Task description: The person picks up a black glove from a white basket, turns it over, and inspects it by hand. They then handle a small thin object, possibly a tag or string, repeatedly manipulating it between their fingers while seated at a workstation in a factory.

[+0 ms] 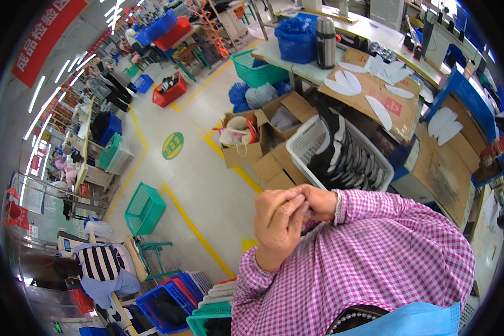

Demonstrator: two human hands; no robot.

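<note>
In front of my chest my left hand (278, 223) and my right hand (319, 203) are brought together, fingertips touching. The left fingers are bent and pressed against the right hand, which is closed behind them. Whatever lies between the fingers, if anything, is hidden. Both forearms wear pink-and-white checked sleeves (369, 205). Just beyond the hands stands a light grey plastic basket (305, 143) filled with black shoe-like pieces (353, 162). White insole-shaped pieces (344, 83) lie on a cardboard sheet (400, 103) on the table to the right.
Open cardboard boxes (274, 168) stand beside the grey basket. A blue bag (297, 42) and a steel flask (325, 45) are on the far table. A green crate (145, 209) sits on a stand at left. Stacked blue crates (162, 305) are at lower left.
</note>
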